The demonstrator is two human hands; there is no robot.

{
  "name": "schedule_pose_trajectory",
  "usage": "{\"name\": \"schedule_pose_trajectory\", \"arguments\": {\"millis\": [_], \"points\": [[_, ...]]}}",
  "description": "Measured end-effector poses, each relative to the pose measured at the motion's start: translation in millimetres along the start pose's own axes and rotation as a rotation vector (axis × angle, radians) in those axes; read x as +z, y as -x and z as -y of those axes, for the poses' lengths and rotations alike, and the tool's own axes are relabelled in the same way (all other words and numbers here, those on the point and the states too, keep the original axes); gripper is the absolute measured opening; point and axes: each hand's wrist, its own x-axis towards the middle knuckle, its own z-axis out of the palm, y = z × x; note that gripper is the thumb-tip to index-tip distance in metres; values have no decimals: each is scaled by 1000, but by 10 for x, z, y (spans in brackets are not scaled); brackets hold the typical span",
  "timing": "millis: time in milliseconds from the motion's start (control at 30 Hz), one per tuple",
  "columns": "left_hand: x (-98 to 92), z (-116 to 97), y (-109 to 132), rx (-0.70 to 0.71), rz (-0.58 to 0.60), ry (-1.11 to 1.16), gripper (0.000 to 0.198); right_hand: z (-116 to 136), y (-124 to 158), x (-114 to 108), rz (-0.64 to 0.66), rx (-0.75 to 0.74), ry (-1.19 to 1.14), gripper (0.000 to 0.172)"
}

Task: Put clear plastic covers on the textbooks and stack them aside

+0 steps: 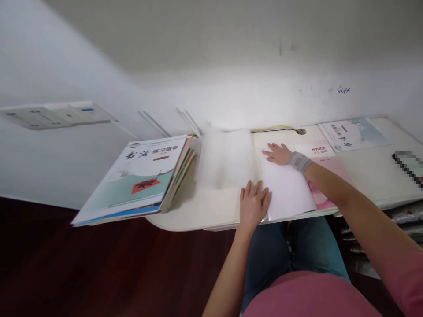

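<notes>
An open white book or sheet lies on the pale desk in front of me. My left hand rests flat on its left edge, fingers stretched out. My right hand, with a grey wrist band, lies flat on the top of the white page, fingers spread. A blurred pale page or cover stands to the left of the white page. Under my right forearm lies a pink book.
A stack of books with a white and teal cover overhangs the desk's left end. Another light booklet lies at the back right, a yellow cable along the wall, a pixelated dark object at the far right. Dark red floor lies below.
</notes>
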Motion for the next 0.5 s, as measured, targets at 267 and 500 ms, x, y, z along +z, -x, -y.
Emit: {"name": "schedule_pose_trajectory", "arguments": {"millis": [267,500], "points": [[9,6,6,-8,11,6,30,-5,-29,-4,58,-4,-54,70],[-2,-6,3,-8,6,5,30,53,-58,-119,84,-33,7,69]]}}
